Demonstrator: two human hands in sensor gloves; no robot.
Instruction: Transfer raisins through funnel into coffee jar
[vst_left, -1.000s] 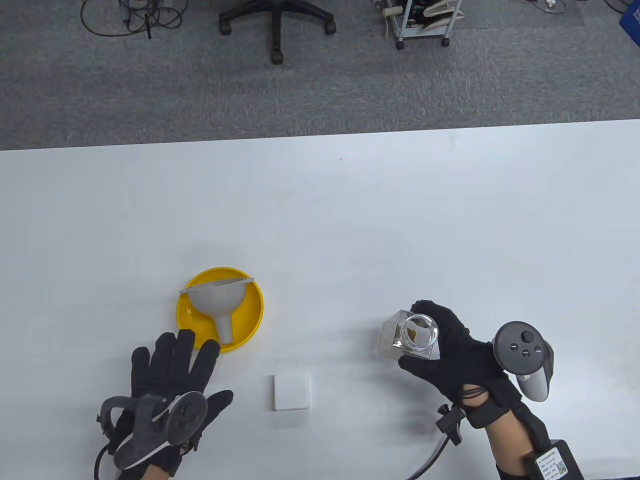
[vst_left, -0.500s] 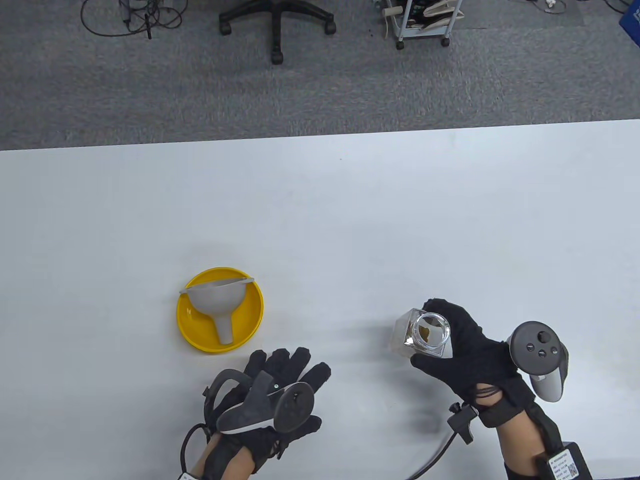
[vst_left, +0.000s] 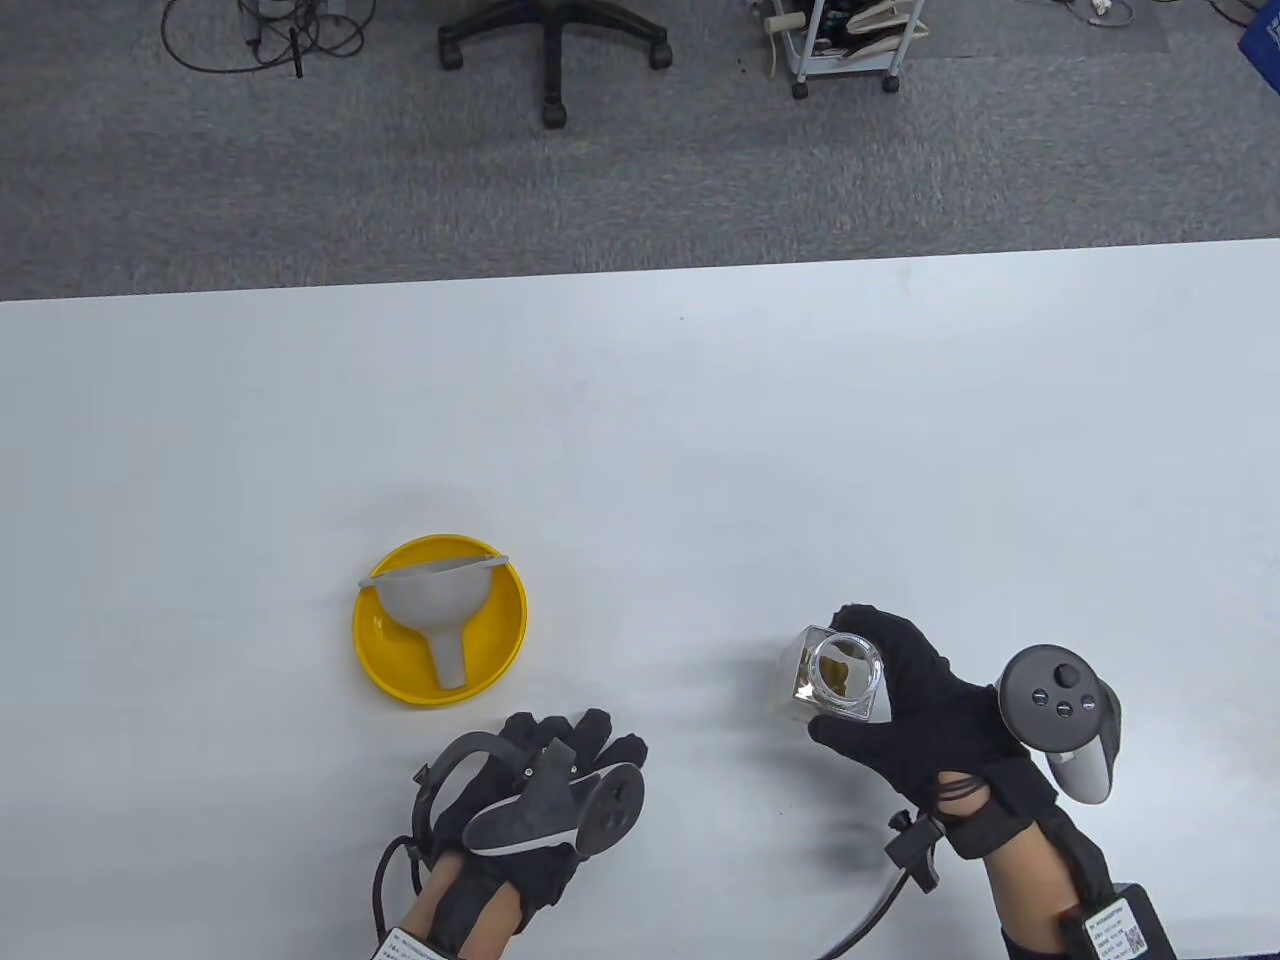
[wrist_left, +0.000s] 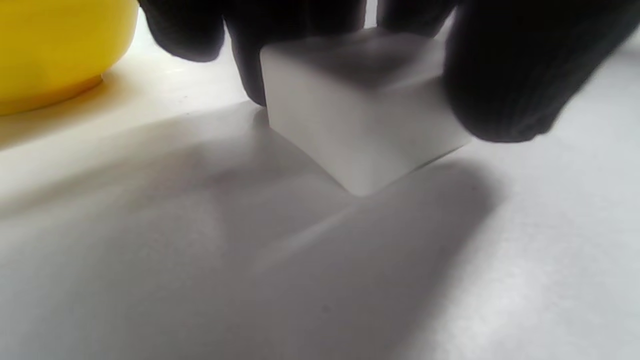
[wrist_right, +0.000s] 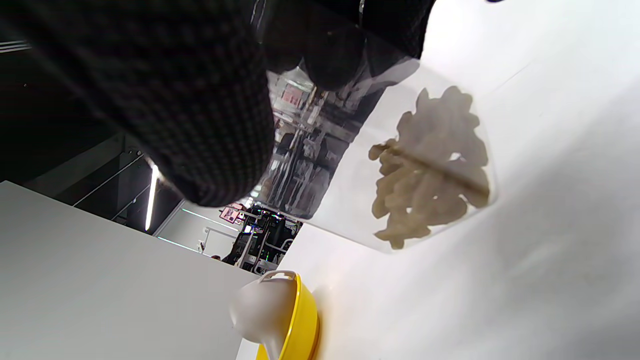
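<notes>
Right hand (vst_left: 930, 710) wrapped around the glass coffee jar (vst_left: 830, 675), mouth up, lifted a bit off the white table (vst_left: 640, 420) by the look of it. Raisins (wrist_right: 430, 170) already sitting at the bottom, oddly. Left of the jar, left hand (vst_left: 540, 790) down over the white square lid (wrist_left: 360, 107), fingertips (wrist_left: 505, 85) pinching its sides. Further left of the jar, grey funnel (vst_left: 432, 600) lying on its side in the yellow bowl (vst_left: 500, 640), untouched.

Looks like setup stage, maybe capping. Next up probably: lid sorted, jar set down upright, funnel stood in its mouth.
</notes>
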